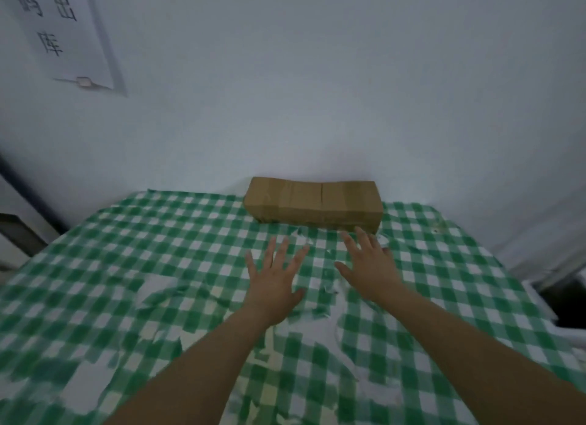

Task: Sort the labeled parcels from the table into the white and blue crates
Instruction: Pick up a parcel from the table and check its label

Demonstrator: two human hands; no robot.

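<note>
Two grips spread apart, left hand [272, 286] and right hand [370, 267] over checked cloth [152, 253], parcel [314, 206] at far edge against wall [317, 107]

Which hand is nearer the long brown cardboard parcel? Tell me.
Right. The right hand is almost at the parcel, near its right end; the left hand is further back, short of its middle.

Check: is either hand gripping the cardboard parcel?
No: the left hand and right hand are both spread open, fingers straight, over the checkered cloth, on the near side of the cardboard parcel.
</note>
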